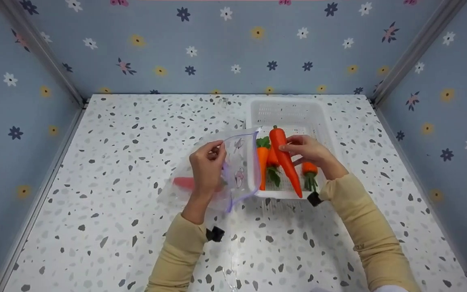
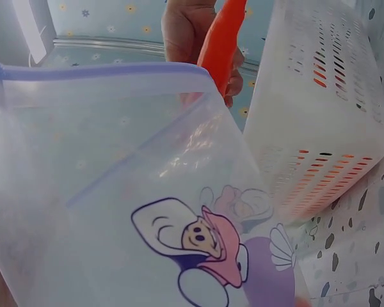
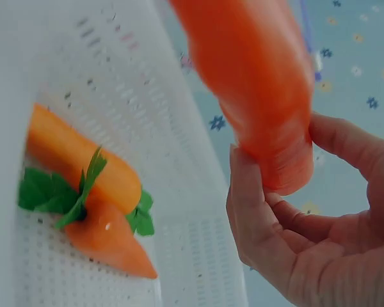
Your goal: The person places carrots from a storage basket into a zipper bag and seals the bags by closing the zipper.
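My right hand grips a large orange-red carrot by its thick upper part, with the tip slanting down over the front rim of a white plastic basket. In the right wrist view, thumb and fingers lie round the carrot's blunt end. My left hand pinches the upper edge of a clear zip bag printed with cartoon figures. The bag's purple-edged mouth stands open toward the basket. A long reddish thing shows through the bag, partly hidden by the left hand.
Inside the basket lie an orange carrot with green leaves, a shorter carrot and another carrot with green stems. Flower-patterned walls enclose the speckled table at the back and sides.
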{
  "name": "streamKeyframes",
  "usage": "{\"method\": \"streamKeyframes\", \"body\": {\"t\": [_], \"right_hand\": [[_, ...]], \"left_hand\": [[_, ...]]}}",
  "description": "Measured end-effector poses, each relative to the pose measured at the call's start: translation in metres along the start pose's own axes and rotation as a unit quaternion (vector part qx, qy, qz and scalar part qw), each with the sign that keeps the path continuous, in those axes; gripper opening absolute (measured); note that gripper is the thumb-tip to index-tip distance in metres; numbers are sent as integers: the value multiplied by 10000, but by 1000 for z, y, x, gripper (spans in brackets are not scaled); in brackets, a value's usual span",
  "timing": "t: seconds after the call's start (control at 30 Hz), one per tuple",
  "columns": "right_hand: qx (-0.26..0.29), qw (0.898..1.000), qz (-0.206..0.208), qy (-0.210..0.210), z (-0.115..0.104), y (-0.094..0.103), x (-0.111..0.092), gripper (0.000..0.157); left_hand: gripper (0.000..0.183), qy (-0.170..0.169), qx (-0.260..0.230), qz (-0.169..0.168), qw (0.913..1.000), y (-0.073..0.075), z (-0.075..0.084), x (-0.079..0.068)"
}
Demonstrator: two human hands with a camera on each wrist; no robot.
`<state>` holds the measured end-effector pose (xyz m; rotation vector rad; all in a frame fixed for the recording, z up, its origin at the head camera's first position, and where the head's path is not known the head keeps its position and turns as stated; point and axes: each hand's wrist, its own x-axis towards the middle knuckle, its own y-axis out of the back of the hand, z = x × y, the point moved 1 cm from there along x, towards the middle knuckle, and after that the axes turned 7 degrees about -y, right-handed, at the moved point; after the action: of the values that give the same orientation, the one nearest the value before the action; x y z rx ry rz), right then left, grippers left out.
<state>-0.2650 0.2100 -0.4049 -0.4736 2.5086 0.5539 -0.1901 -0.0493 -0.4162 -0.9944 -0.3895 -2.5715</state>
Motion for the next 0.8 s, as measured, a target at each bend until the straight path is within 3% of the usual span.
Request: {"method": "streamKeyframes", "body": {"t": [0.4,0.8], "right_hand": [[-464,9938,-507,876,-11,-21,-34,48],[-769,9867,-983,1037,-24,-55,-37,45]], "left_hand": [[11,-42,36,-19,10000,-1,-1,-1],[13,253,3,-124,9996,-1,1,-1]]}}
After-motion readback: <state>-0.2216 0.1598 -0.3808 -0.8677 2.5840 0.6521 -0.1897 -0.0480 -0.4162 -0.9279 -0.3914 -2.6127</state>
